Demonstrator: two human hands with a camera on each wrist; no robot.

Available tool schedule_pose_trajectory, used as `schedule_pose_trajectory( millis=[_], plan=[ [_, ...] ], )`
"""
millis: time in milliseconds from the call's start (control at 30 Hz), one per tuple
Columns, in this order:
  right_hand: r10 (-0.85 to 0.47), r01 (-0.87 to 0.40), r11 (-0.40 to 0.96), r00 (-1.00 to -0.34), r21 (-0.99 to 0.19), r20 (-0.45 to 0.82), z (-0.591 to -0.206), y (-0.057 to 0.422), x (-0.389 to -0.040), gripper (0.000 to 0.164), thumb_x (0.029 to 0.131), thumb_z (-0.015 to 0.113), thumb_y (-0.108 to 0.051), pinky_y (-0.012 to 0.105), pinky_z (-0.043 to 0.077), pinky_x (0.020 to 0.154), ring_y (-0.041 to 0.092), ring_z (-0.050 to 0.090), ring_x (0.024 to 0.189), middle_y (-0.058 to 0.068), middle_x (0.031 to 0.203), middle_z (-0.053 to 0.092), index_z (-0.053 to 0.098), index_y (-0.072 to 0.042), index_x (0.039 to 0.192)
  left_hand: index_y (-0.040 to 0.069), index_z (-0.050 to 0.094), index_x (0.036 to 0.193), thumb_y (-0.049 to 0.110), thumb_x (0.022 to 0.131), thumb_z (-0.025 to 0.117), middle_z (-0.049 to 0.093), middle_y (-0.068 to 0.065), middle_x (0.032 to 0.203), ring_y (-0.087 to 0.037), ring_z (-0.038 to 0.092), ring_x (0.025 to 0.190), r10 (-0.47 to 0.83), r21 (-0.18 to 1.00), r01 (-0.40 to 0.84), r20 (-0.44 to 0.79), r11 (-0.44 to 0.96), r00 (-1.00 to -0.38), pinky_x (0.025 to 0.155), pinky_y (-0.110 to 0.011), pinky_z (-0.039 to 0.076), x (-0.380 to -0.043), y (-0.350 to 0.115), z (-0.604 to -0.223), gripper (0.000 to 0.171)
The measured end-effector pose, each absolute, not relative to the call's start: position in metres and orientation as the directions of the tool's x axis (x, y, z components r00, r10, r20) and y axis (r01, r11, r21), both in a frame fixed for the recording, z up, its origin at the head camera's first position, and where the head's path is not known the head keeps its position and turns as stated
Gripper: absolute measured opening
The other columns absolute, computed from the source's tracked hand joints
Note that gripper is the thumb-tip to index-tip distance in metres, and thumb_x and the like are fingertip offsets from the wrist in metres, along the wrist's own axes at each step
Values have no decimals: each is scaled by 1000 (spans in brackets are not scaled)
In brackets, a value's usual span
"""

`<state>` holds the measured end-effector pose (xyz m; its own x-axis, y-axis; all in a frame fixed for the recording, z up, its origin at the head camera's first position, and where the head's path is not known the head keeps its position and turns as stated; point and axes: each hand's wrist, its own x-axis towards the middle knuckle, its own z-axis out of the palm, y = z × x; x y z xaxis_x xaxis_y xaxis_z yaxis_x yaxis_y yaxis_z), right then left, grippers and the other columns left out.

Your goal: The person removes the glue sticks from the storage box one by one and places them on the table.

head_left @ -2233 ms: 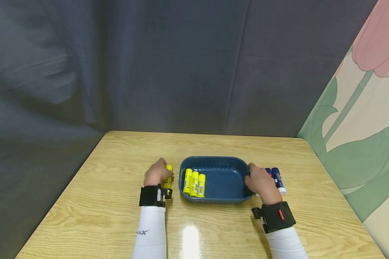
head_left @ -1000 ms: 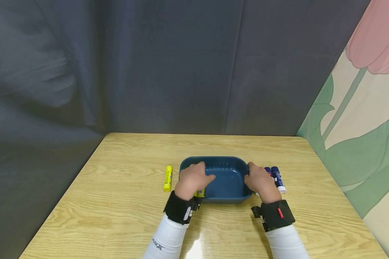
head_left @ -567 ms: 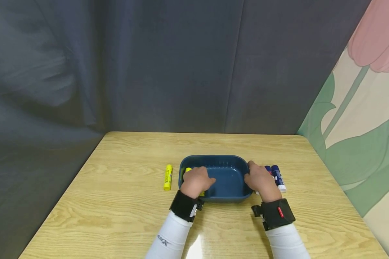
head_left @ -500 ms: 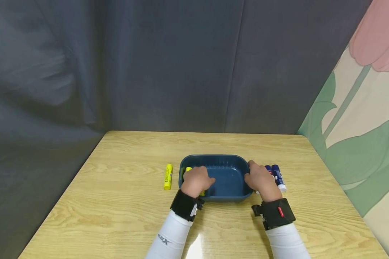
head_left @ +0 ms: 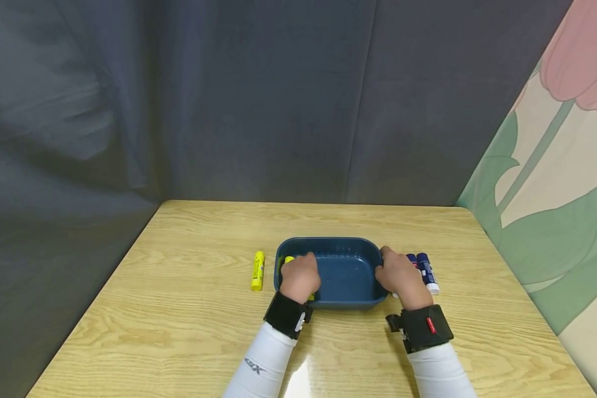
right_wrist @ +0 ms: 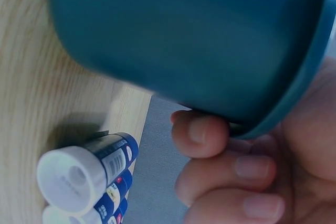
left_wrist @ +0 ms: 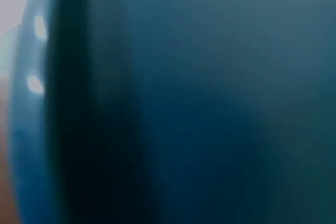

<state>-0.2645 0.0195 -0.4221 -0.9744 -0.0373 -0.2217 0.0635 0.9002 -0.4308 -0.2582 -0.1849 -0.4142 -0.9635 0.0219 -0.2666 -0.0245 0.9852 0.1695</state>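
At the centre of the head view, low on the wooden table (head_left: pixel 179 309), sits a blue tray (head_left: pixel 345 250). The left hand (head_left: pixel 300 276) reaches into its left end over yellow glue sticks (head_left: pixel 288 260); its finger state cannot be told. The right hand (head_left: pixel 400 277) grips the right rim, fingers (right_wrist: pixel 199 135) curled beneath. Blue glue sticks (head_left: pixel 426 272) lie just right; another yellow stick (head_left: pixel 257 271) lies left. No lettering is legible.
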Motion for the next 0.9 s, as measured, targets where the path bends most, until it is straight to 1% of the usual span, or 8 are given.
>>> schedule_pose_trajectory(
  millis=[100,233,267,333,500,667,767,900],
  plan=[
    [-35,66,900,-974,-431,-222,-423,19,-264,50,89,48,-10,37,48,59,29,56,82,32,117,54,38,8,135,11,58,123,18,85,67,64,-7,91,-22,61,80,25,174,-24,-273,984,-962,73,-43,49,-259,-185,-416,40],
    [-31,69,901,-974,-429,-222,-423,19,-263,50,89,49,-10,36,48,59,29,56,82,32,118,53,38,7,135,11,66,107,15,85,67,62,-5,81,-20,59,74,35,187,-19,-279,982,-960,71,-43,49,-259,-184,-418,22],
    [-31,69,901,-975,-429,-221,-423,19,-263,50,89,49,-10,36,48,59,29,56,82,32,118,53,38,7,135,11,67,105,15,85,67,63,-5,81,-20,59,73,36,186,-17,-278,982,-960,71,-43,49,-259,-184,-418,21],
    [-30,68,902,-975,-427,-219,-423,19,-263,50,90,49,-10,37,48,59,29,56,82,32,118,53,38,7,135,12,66,109,15,85,67,63,-5,82,-19,60,74,38,186,-13,-270,983,-962,70,-43,49,-259,-184,-419,25],
    [-28,67,901,-977,-428,-213,-422,19,-264,50,90,49,-10,35,47,58,29,56,81,32,118,53,38,7,135,16,59,125,16,84,67,67,-5,98,-21,63,86,41,177,-1,-236,984,-971,73,-44,50,-259,-182,-419,42],
    [-24,75,899,-975,-432,-219,-421,18,-264,50,90,49,-10,35,47,58,29,56,80,33,117,53,38,7,135,17,61,122,18,80,71,67,-5,101,-20,62,91,41,174,1,-229,985,-973,73,-44,50,-260,-181,-418,42],
    [-27,75,898,-974,-434,-224,-421,18,-264,50,90,49,-10,35,47,58,29,56,81,33,118,53,37,7,135,17,64,116,20,77,73,67,-5,97,-21,63,89,49,175,11,-217,985,-975,70,-42,50,-259,-181,-419,40],
    [-31,73,897,-973,-436,-227,-422,19,-263,50,90,49,-10,36,48,59,30,56,82,33,120,52,38,7,135,18,65,114,19,78,73,67,-5,95,-20,63,86,60,176,23,-204,984,-977,66,-40,50,-257,-181,-421,37]
  ],
)
